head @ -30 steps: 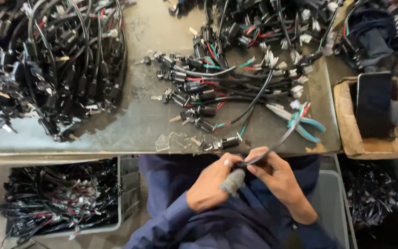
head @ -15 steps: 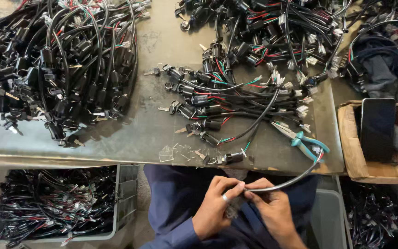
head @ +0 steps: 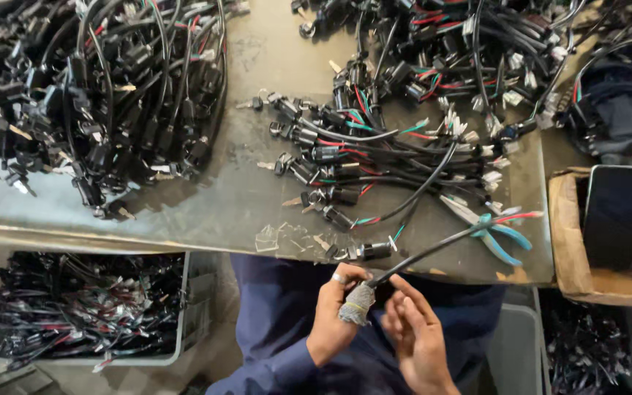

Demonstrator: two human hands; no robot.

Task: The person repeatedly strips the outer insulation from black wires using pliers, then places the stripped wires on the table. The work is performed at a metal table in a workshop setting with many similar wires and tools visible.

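My left hand (head: 334, 314), its thumb wrapped in grey cloth tape, grips the end of a black cable (head: 440, 245) just below the table's front edge. My right hand (head: 415, 329) is beside it, fingers touching the same cable end. The cable runs up to the right and ends in red and green wires (head: 517, 216) over a pair of teal-handled pliers (head: 488, 230). What sits between my fingertips is hidden.
A metal table (head: 206, 212) carries a big pile of black wire harnesses (head: 89, 95) at left and more key-switch harnesses (head: 374, 161) in the middle and back right. A cardboard box (head: 572, 256) with a dark phone stands right. A grey bin of harnesses (head: 82, 307) sits below left.
The view has shifted so the table sits lower and left. Both hands stay together on the cable end, slightly raised toward the table edge.
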